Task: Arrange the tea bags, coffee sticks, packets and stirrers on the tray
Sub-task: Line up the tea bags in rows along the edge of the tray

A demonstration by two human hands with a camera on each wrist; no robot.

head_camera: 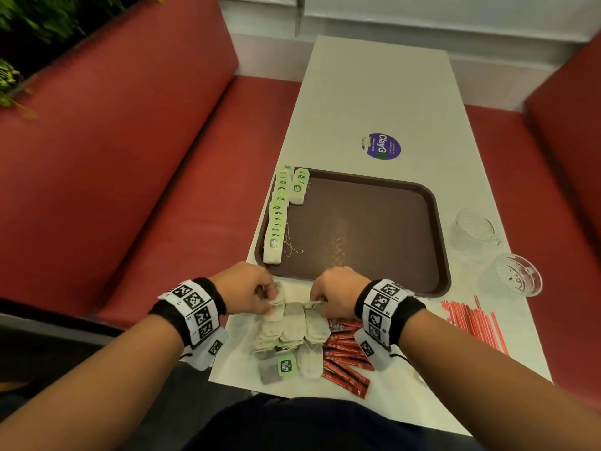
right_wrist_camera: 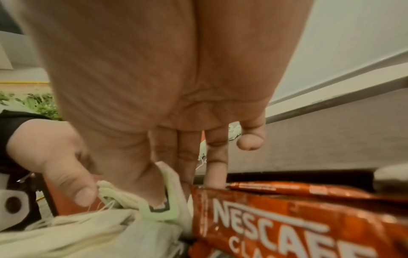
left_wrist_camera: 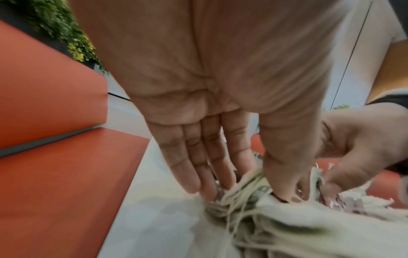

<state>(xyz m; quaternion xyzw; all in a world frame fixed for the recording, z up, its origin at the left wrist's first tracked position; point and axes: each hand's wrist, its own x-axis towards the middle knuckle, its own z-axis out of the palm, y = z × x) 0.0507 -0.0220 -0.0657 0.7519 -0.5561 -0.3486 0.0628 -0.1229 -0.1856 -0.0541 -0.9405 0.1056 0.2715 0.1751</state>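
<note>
2 hands work the pile of loose tea bags (head_camera: 289,330) on the white table (head_camera: 374,102), just in front of the brown tray (head_camera: 367,229), where 2 rows of tea bags (head_camera: 278,216) line its left edge. Left hand (left_wrist_camera: 220,122): thumb and fingers pinch a bunch of bags. Right hand (right_wrist_camera: 167,108): thumb and forefinger pinch a tea bag beside Nescafe coffee sticks (right_wrist_camera: 287,218).

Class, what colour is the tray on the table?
Dark brown; the tray shows best in the head view.

Left hand (head_camera: 246,289) and right hand (head_camera: 336,292) (palms down) each pinch with thumb and fingers
</note>
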